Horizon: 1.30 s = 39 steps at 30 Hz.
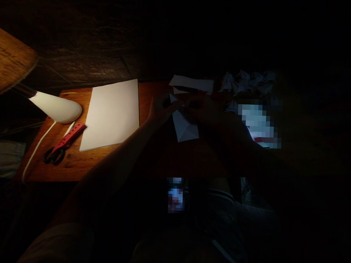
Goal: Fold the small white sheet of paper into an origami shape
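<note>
In dim light, a small folded piece of white paper (185, 126) lies on the wooden table (76, 162). My left hand (160, 108) pinches its upper left corner with closed fingers. My right hand (202, 107), dark and hard to make out, rests on the paper's upper right edge; its fingers seem closed on the fold. Both forearms reach in from below.
A stack of white sheets (113, 112) lies left of my hands. Red-handled scissors (62, 145) and a white lamp base (57, 107) with its cord sit at the left. More sheets (191, 83) and crumpled paper (246, 82) lie at the back. A lit phone (176, 195) rests on my lap.
</note>
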{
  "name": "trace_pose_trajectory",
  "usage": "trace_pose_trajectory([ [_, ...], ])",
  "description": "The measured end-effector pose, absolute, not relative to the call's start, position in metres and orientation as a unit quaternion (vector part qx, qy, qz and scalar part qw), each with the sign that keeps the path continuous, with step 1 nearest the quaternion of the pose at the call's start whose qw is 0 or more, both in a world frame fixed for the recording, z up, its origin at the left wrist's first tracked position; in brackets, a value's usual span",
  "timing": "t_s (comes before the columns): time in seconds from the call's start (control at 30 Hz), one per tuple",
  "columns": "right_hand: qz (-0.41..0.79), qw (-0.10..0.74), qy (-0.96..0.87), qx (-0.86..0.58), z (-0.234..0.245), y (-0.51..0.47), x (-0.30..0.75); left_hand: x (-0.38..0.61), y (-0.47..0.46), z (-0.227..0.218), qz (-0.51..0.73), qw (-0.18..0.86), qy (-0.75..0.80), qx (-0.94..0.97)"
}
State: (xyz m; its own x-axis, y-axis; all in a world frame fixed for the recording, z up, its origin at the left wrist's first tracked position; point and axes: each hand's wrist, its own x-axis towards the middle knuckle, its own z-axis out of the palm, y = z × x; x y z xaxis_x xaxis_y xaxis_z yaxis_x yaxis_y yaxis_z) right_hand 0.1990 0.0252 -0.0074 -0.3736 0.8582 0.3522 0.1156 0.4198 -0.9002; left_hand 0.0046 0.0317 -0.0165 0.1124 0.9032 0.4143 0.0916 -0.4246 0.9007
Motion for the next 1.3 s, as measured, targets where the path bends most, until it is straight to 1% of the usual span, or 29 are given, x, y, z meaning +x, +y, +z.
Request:
trace_pose_trajectory([
  [0.17,0.392,0.435,-0.727,-0.359,-0.008,0.026,0.199,0.003,0.030,-0.013,0.518,0.396,0.391,0.649],
  [0.27,0.395,0.430,-0.731,-0.353,-0.005,0.024,0.199,0.003,0.030,-0.012,0.526,0.415,0.383,0.636],
  [0.5,0.456,0.394,-0.715,-0.355,0.006,0.016,0.200,0.003,0.035,-0.013,0.566,0.470,0.380,0.561],
  [0.6,0.474,0.378,-0.712,-0.355,0.005,0.014,0.202,-0.001,0.040,-0.015,0.593,0.465,0.392,0.528],
  [0.7,0.477,0.369,-0.709,-0.367,0.004,0.015,0.204,-0.004,0.043,-0.019,0.594,0.455,0.414,0.519],
  [0.83,0.465,0.381,-0.709,-0.370,0.002,0.017,0.204,-0.004,0.043,-0.021,0.593,0.440,0.403,0.541],
  [0.97,0.460,0.415,-0.694,-0.367,-0.001,0.019,0.201,-0.002,0.041,-0.020,0.547,0.437,0.387,0.599],
  [1.07,0.443,0.435,-0.688,-0.376,-0.003,0.021,0.198,0.000,0.041,-0.019,0.526,0.451,0.392,0.605],
  [1.3,0.450,0.418,-0.696,-0.372,-0.001,0.019,0.197,0.003,0.041,-0.015,0.551,0.473,0.405,0.556],
])
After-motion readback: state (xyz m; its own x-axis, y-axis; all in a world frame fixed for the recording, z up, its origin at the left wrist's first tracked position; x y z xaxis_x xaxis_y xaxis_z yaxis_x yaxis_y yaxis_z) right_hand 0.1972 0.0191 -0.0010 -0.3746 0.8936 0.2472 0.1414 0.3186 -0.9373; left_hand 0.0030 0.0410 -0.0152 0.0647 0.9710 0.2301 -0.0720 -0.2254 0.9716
